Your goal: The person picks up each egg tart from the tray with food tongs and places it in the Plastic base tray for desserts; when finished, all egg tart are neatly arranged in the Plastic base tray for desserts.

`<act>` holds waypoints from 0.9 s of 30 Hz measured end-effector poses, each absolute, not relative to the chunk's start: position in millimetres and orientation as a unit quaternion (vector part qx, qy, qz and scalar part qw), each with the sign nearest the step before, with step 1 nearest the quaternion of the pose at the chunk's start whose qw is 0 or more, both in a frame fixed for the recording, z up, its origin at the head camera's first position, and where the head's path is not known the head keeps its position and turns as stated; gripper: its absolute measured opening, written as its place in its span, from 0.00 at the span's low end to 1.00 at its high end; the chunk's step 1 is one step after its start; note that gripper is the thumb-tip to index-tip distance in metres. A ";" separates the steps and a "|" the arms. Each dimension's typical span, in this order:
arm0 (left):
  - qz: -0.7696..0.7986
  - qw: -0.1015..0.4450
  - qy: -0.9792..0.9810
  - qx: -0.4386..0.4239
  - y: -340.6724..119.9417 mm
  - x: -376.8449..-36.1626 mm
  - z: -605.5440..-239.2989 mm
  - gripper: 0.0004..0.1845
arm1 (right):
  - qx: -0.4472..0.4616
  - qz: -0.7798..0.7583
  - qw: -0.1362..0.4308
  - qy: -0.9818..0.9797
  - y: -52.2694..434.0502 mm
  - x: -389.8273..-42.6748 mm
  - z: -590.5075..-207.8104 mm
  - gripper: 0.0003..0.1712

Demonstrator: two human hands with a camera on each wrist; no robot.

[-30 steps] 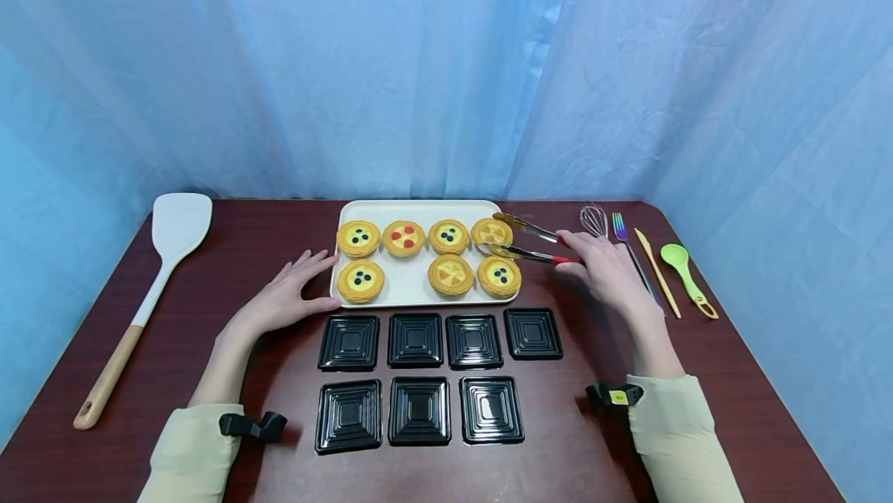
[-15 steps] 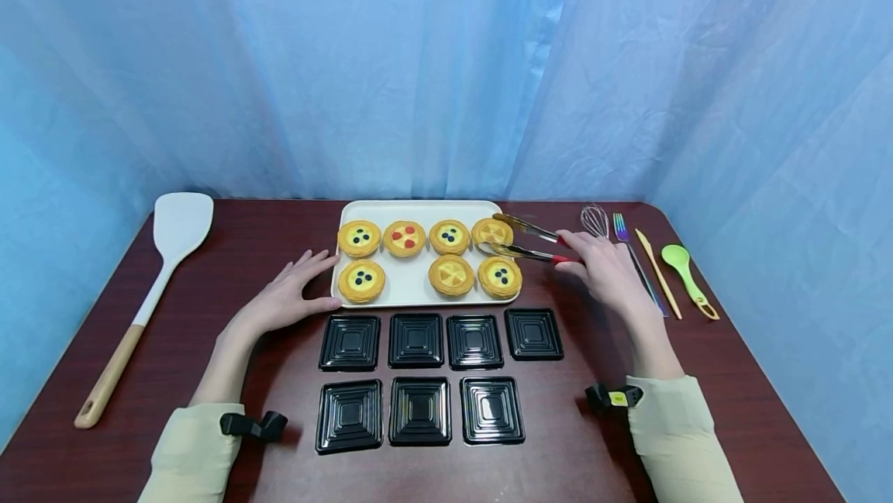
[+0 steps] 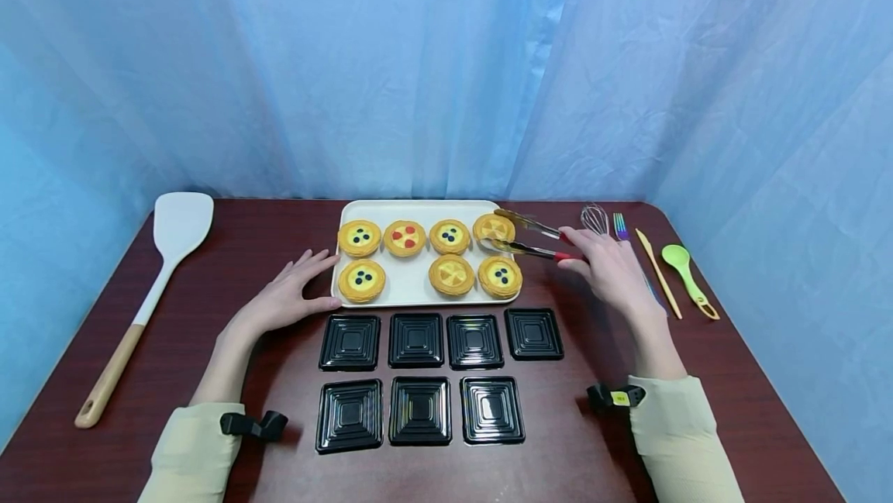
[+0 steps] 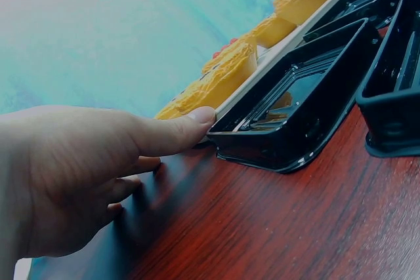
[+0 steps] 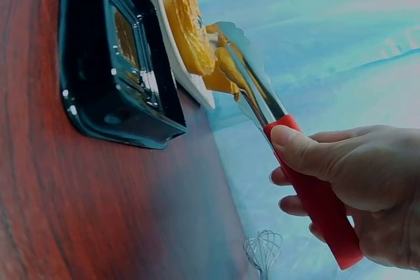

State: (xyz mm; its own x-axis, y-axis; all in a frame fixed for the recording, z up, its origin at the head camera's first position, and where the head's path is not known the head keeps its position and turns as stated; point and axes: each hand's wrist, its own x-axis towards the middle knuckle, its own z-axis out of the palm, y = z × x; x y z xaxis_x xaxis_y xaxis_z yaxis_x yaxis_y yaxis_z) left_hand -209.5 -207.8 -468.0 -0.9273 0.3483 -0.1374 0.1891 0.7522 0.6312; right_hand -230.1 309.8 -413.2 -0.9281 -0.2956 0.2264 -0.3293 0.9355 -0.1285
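My right hand grips a pair of tongs by the red handles. In the head view the tong arms are spread on either side of the back-right egg tart, which has a pale wedge pattern. That tart sits on a cream-white tray with several others, among them a tart with red fruit and tarts with dark berries. My left hand has its fingers spread, fingertips and thumb at the tray's left edge. In the left wrist view the thumb reaches the tray's corner, near a tart.
Several black square plastic trays stand in two rows in front of the white tray. A white spatula with a wooden handle lies at left. At right are a whisk, a fork, a wooden-coloured knife and a green spoon.
My right hand and the tongs have shifted slightly away and to the right, and the tart between the tong arms has moved a little with them. The left hand stays put.
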 end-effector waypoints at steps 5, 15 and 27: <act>0.321 0.125 0.928 0.145 -207.8 -209.5 -468.0 0.47 | 0.159 0.098 0.100 -0.977 309.3 -226.4 -406.9 0.35; 0.322 0.126 0.927 0.143 -207.4 -209.0 -467.4 0.47 | 0.213 0.179 0.080 -0.957 297.6 -216.0 -388.5 0.33; 0.325 0.121 0.925 0.153 -201.5 -213.1 -465.5 0.47 | 0.292 0.197 0.052 -0.934 253.1 -198.7 -374.6 0.32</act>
